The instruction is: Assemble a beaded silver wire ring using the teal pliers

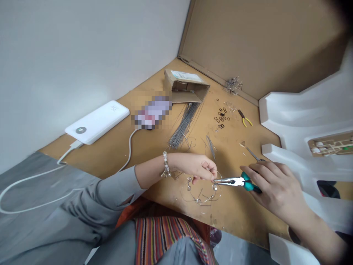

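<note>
My right hand [275,187] is wrapped round the teal handles of long-nose pliers [233,181]. Their silver jaws point left and meet the fingertips of my left hand [198,167]. That hand pinches part of a wire ring [207,201] strung with clear round beads. The exact spot where jaws and fingers hold the wire is too small to make out. The ring hangs or rests low over the table's near edge, with thin wire ends sticking out. A beaded bracelet [166,164] circles my left wrist.
A bundle of straight wires [182,127] lies before an open cardboard box [187,86]. Further right are dark rings [221,115], yellow-handled pliers [245,118] and a wire heap [233,85]. A white power bank [97,121] is cabled to a blurred-out phone [151,112]. White moulded plastic [298,114] borders the right.
</note>
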The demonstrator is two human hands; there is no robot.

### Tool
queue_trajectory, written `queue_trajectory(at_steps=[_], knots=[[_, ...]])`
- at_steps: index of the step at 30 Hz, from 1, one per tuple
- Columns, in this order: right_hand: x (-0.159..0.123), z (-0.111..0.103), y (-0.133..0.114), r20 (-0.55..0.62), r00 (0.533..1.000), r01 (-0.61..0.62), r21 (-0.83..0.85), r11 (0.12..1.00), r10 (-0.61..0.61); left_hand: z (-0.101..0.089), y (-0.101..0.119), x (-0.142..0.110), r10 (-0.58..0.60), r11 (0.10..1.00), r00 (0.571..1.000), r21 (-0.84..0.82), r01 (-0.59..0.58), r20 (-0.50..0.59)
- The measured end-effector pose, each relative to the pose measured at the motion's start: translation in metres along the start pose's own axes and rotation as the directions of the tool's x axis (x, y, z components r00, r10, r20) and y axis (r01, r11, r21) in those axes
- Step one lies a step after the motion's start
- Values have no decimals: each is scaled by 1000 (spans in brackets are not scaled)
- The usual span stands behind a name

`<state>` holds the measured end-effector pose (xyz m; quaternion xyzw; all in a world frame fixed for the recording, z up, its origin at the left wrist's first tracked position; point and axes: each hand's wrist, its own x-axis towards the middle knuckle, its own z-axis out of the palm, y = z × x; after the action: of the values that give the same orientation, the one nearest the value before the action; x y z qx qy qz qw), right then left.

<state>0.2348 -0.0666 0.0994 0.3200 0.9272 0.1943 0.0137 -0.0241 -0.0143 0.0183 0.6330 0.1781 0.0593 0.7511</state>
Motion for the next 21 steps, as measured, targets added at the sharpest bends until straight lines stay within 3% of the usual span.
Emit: queue_trajectory(at_steps=[16, 21], knots=[[3, -7, 4, 39, 996, 75, -2, 997, -74, -1, 2, -2, 29, 994, 997, 100, -37, 78], [3, -7, 0, 7, 999, 39, 45, 998, -40, 0, 2, -3, 35, 996, 997, 81, -41, 71]])
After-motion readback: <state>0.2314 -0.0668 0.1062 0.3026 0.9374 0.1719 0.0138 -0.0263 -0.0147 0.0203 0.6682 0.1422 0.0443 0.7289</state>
